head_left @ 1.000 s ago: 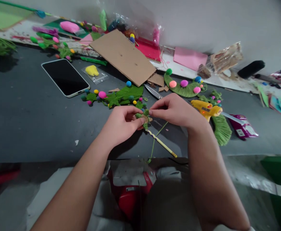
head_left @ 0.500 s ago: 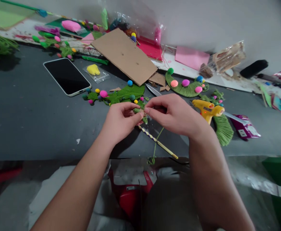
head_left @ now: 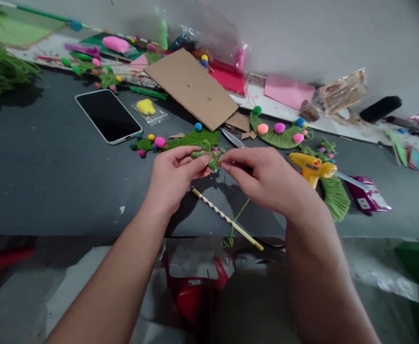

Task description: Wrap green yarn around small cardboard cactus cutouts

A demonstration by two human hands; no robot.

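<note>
A small cardboard piece partly wrapped in green yarn [head_left: 213, 162], roughly star-shaped, is pinched between the thumb and fingers of my left hand [head_left: 175, 174]. Close by on its right, the thumb and forefinger of my right hand [head_left: 257, 172] are closed on a green yarn strand [head_left: 243, 208]. That strand trails from under the right hand across a yellow pencil with dark spots [head_left: 227, 218] and ends in a loose tangle at the table's front edge. Behind the hands lies a green leaf-shaped piece [head_left: 195, 138] beside small coloured balls. My fingers hide part of the wrapped piece.
On the right lie a yellow glue gun [head_left: 311, 167], a wrapped green arc [head_left: 334, 198] and a purple packet [head_left: 369, 193]. Scissors [head_left: 232, 137] and a cardboard sheet [head_left: 195, 88] are behind the hands. A phone [head_left: 109, 116] and a green yarn heap [head_left: 3, 67] are leftward.
The wrapped piece has turned in my left hand and shows more of its face. My right hand has drawn slightly away from it. More of the pencil shows, and the whole view has shifted slightly.
</note>
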